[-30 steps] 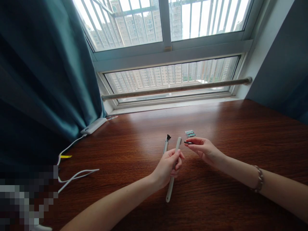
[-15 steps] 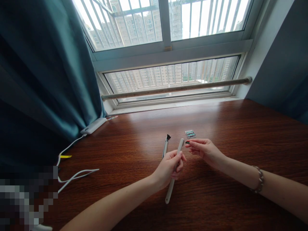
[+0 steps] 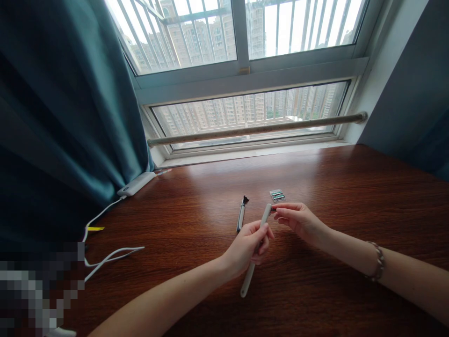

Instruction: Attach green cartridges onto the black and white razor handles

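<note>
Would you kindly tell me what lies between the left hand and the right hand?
In the head view, between the left hand and right hand lie the pale handle's upper end and a small dark piece; whether those two touch is unclear.

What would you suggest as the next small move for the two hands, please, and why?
I would probably align the small dark piece with the tip of the pale stick before pressing: the right hand pinches the piece right beside that tip, the left hand grips the stick, and whether piece and stick touch is hard to tell.
</note>
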`<act>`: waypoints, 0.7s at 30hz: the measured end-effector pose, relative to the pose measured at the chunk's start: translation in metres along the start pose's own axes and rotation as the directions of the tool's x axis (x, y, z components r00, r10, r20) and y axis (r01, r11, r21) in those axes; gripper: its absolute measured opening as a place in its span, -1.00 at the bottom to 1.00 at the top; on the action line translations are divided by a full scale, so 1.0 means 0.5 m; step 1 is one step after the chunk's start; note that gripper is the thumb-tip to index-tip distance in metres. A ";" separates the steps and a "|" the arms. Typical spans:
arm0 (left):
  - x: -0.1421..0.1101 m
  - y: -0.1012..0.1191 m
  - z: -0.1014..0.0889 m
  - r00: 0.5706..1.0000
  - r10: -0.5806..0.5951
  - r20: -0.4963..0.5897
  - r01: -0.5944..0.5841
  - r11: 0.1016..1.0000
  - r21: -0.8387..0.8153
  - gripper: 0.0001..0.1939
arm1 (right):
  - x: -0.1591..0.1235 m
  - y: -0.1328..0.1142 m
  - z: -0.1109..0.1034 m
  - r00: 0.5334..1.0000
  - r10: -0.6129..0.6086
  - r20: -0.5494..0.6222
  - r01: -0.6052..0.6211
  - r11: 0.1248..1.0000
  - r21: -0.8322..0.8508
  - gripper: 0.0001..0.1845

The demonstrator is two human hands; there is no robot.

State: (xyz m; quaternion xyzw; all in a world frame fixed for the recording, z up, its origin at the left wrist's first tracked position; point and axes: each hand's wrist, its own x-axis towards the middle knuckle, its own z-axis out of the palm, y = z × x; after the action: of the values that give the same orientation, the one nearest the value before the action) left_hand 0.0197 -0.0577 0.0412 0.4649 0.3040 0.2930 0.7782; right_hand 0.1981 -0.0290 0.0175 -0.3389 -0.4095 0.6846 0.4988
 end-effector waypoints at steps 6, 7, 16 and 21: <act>0.004 -0.004 -0.003 1.000 -0.009 -0.028 0.008 1.000 -0.028 -0.74 | -0.005 -0.006 0.007 1.000 -0.021 0.021 0.023 0.995 -0.097 -0.67; 0.004 -0.004 -0.002 1.000 -0.008 -0.027 0.007 0.999 -0.033 -0.73 | -0.006 -0.007 0.009 0.999 -0.031 0.022 0.034 0.989 -0.143 -0.67; -0.002 0.000 0.005 0.999 0.038 -0.002 -0.038 0.999 0.001 -0.74 | -0.004 0.013 0.012 0.975 -0.061 0.213 0.152 0.884 -0.443 -0.71; 0.000 0.000 0.003 0.999 0.037 0.003 -0.037 0.999 -0.013 -0.76 | -0.004 0.014 0.006 0.929 -0.151 0.338 0.328 0.757 -0.565 -0.71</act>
State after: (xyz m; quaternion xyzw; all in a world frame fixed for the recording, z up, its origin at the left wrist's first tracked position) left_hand 0.0209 -0.0586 0.0419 0.4657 0.2923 0.3087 0.7761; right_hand 0.1933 -0.0330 0.0126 -0.3288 -0.7133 0.4845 0.3851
